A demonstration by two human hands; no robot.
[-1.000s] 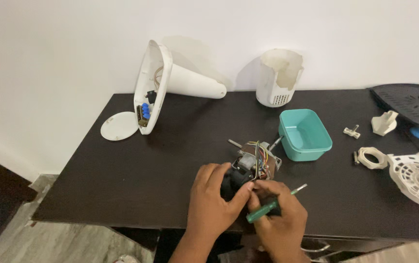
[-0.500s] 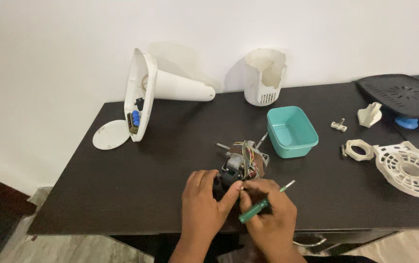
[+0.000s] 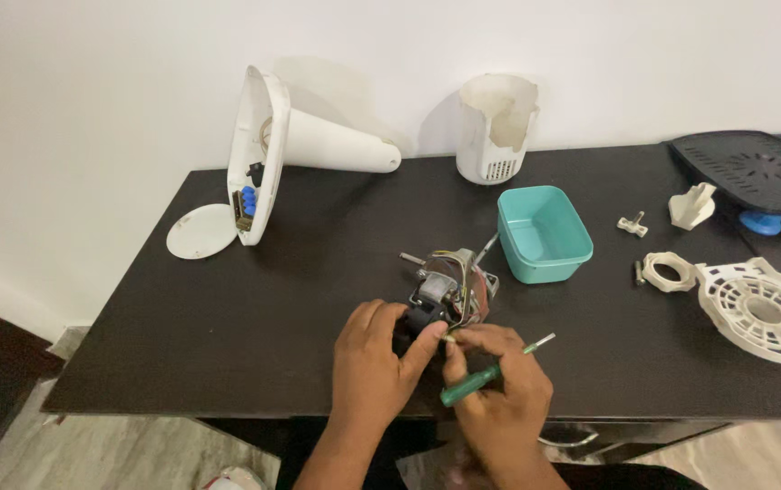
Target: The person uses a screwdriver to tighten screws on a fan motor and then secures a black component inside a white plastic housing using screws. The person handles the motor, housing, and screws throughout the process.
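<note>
A small fan motor [image 3: 445, 289] with coloured wires and a metal shaft lies near the front of the black table [image 3: 318, 290]. My left hand [image 3: 372, 367] grips its dark near end. My right hand [image 3: 499, 390] holds a green-handled screwdriver [image 3: 490, 372] across the palm, while its fingertips pinch a tiny part right by my left thumb at the motor. What the tiny part is cannot be made out.
A teal plastic tub [image 3: 543, 234] sits just right of the motor. A white fan base [image 3: 268, 154] lies tipped over at back left beside a round white cover [image 3: 201, 230]. A white housing [image 3: 495, 127] stands at the back; a white grille piece [image 3: 762, 308], ring [image 3: 667, 270] and small parts lie right.
The camera view has shifted slightly, so the table sits differently in frame. My hands stay on the motor, with the right fingertips now closer to my left thumb.
</note>
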